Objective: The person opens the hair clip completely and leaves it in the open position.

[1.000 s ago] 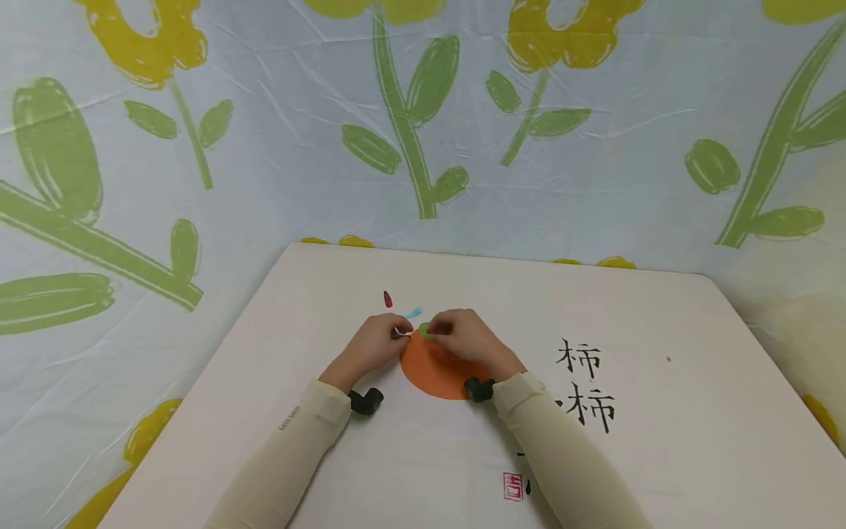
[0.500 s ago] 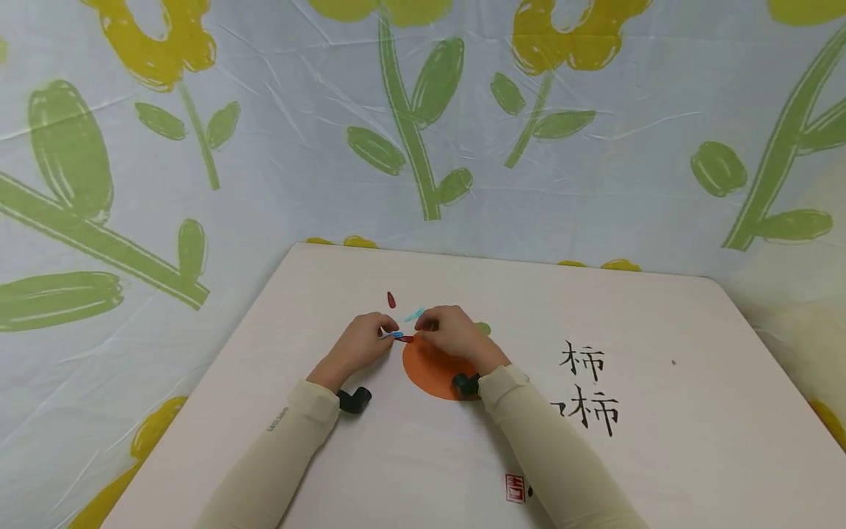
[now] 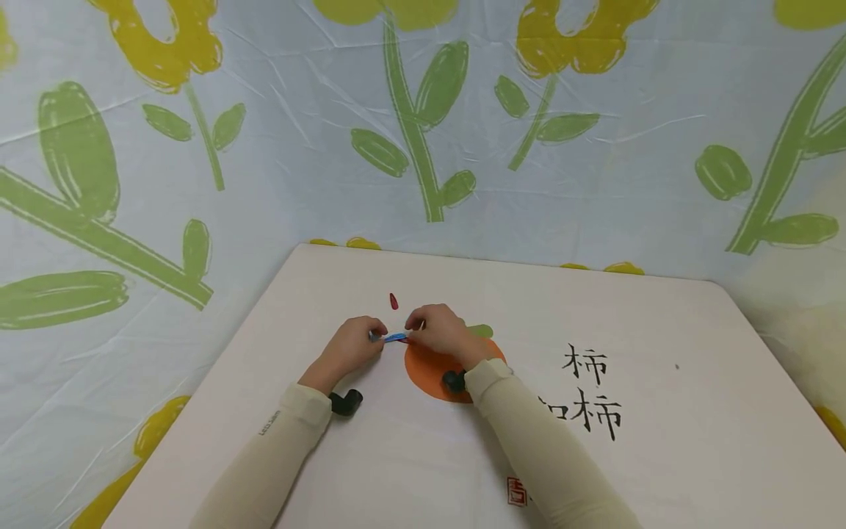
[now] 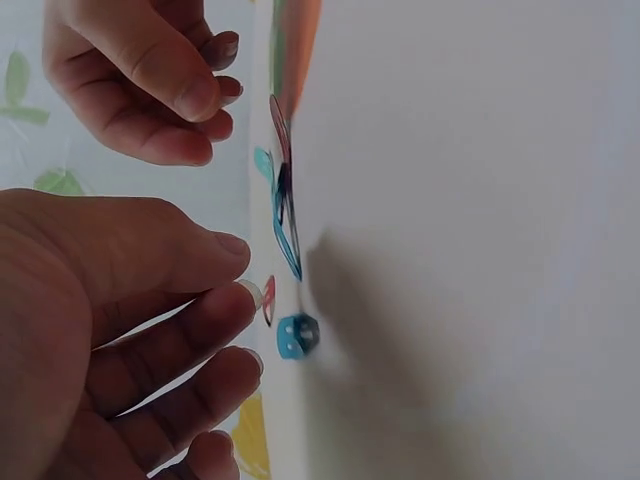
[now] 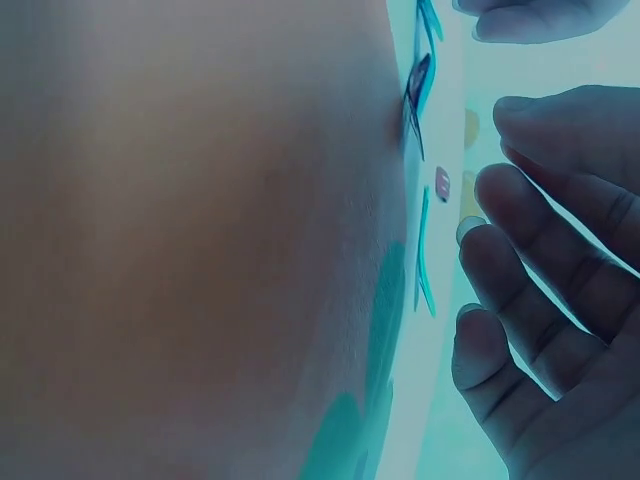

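Small teardrop-shaped snap hair clips lie on the table between my hands. A blue clip (image 3: 396, 337) shows between the fingertips in the head view, overlapping a dark red clip (image 4: 281, 122). My left hand (image 3: 352, 344) hovers just left of them, thumb and index tips close together. Beneath its fingers is a blue clip with white dots (image 4: 297, 337). My right hand (image 3: 438, 330) is over the clips' right end, fingers loosely bent and holding nothing in the right wrist view. Near it lies a teal clip (image 5: 424, 250), hidden in the head view. Another red clip (image 3: 393, 301) lies farther back.
The pale table surface (image 3: 370, 455) carries a printed orange persimmon (image 3: 423, 371) with a green leaf (image 3: 481, 330), partly under my right hand. Black printed characters (image 3: 587, 389) and a red seal print (image 3: 517, 491) are at the right. A flowered curtain (image 3: 291, 147) hangs behind.
My right hand has moved left across the persimmon, uncovering its green leaf and covering the teal clip. My left hand has shifted slightly left, and the blue clip shows more fully between the hands.
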Demonstrator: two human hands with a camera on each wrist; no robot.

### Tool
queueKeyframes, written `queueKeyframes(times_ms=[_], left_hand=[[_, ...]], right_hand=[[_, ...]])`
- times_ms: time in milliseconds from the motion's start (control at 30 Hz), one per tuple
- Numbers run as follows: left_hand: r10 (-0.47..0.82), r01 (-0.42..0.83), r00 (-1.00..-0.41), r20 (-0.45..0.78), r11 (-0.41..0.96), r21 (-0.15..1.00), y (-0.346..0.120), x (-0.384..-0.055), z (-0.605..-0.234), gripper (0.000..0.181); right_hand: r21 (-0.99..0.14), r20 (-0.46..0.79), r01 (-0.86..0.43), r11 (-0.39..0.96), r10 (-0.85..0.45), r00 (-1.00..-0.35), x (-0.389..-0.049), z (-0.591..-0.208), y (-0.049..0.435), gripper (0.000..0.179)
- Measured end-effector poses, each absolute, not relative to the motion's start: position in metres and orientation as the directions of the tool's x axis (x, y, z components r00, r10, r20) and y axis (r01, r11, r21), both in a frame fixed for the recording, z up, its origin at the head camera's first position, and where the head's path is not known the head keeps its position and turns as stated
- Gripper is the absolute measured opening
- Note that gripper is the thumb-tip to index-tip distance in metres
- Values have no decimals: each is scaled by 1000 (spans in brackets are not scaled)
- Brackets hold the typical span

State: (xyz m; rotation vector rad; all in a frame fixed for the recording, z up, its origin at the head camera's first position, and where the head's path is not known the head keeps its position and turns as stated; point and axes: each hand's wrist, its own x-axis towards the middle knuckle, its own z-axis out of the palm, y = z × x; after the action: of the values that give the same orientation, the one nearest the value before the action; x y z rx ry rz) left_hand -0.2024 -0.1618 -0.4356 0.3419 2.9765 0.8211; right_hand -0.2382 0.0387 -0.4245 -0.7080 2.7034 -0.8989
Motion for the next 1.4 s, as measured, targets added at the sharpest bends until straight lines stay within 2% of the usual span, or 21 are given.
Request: queueKeyframes(times_ms=[400,833,1400], left_hand=[[210,181,-978,-5,857,482,-160,-207,-447,16],[204,172,-978,-38,900,400,-151,-215,-442,8],[200,164,-978,-56,909,383,-154,-220,-441,8]], right_hand=[[-523,-47,-434,734,-533,-845,-246,-434,27,12],[-506,-74,-445,739,-551,-831,-250,-433,18,13],[-476,-90,-460,749,-562,-822,-255,-433,11,11]])
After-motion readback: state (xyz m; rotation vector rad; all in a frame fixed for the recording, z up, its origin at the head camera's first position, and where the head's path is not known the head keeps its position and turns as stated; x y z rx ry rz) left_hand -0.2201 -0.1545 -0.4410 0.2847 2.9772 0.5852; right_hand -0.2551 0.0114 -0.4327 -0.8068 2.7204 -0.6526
